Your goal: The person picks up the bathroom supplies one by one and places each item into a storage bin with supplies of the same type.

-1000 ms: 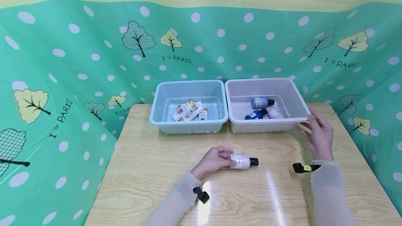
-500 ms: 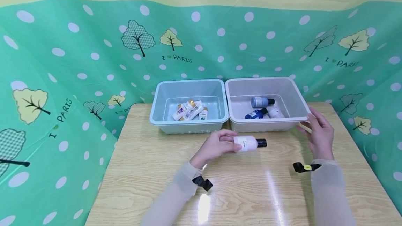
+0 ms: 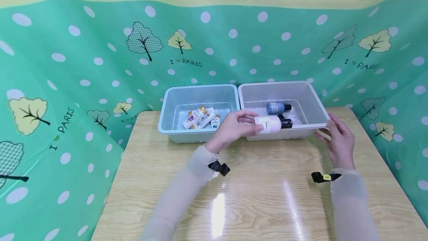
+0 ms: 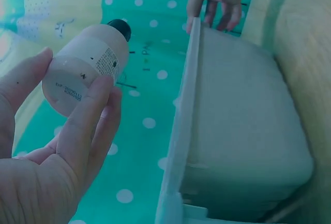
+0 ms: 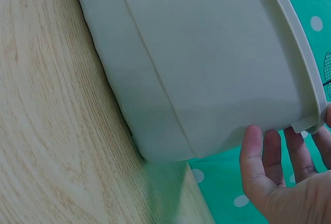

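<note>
My left hand (image 3: 232, 131) pinches a pale pink lotion bottle (image 3: 269, 125) with a black cap by its base end. In the head view the bottle lies sideways, over the front rim of the grey bin (image 3: 301, 134). The left wrist view shows thumb and fingers on either side of the bottle (image 4: 88, 63), its label facing the camera. My right hand (image 3: 341, 142) grips the grey bin's front right corner, some fingers at the rim and others against the outer wall (image 5: 207, 79). Inside that bin lie a blue bottle (image 3: 275, 107) and others partly hidden by the held one.
Left of the grey bin, a light blue bin (image 3: 197, 137) stands close beside it, holding several small white bottles (image 3: 204, 119) with some gold caps. Both are at the back of the wooden table (image 3: 260, 196). A green dotted cloth (image 3: 214, 47) hangs behind.
My left hand has lifted the lotion bottle off the table and carried it away from me and slightly right, up to the grey bin. My right hand stays at the bin's corner.
</note>
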Demonstrator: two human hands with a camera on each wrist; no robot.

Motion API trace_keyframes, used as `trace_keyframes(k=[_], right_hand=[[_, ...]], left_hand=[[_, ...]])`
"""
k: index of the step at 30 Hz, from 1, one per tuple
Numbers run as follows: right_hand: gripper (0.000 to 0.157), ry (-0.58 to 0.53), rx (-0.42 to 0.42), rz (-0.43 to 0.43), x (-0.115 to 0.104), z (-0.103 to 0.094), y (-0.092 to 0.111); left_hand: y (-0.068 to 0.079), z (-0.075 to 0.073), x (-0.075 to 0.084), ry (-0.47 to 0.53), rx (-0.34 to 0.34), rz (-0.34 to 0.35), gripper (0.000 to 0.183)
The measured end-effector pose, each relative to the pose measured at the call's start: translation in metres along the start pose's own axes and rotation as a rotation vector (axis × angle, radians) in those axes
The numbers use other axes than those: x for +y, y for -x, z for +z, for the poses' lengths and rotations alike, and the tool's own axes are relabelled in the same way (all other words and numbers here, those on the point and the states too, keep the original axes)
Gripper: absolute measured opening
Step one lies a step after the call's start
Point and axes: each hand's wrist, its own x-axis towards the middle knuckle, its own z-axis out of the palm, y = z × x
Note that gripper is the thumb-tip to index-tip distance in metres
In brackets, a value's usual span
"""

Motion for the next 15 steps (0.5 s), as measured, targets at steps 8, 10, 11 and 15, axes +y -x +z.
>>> trace_keyframes(k=[8, 10, 11, 15], right_hand=[[0.054, -0.034, -0.008, -0.022, -0.001, 0.001, -0.001], [0.055, -0.053, -0.010, -0.023, -0.001, 0.001, -0.001], [0.055, -0.062, -0.010, -0.024, -0.001, 0.001, -0.002], [0.056, -0.067, -0.006, -0.024, 0.000, 0.001, -0.002]], left_hand=[[-0.045, 0.006, 0.035, -0.010, 0.010, 0.015, 0.043], [-0.059, 0.007, 0.043, -0.006, 0.004, 0.004, 0.044], [-0.066, 0.007, 0.046, -0.019, 0.005, 0.001, 0.045], [-0.097, 0.007, 0.054, -0.085, 0.028, -0.021, 0.046]])
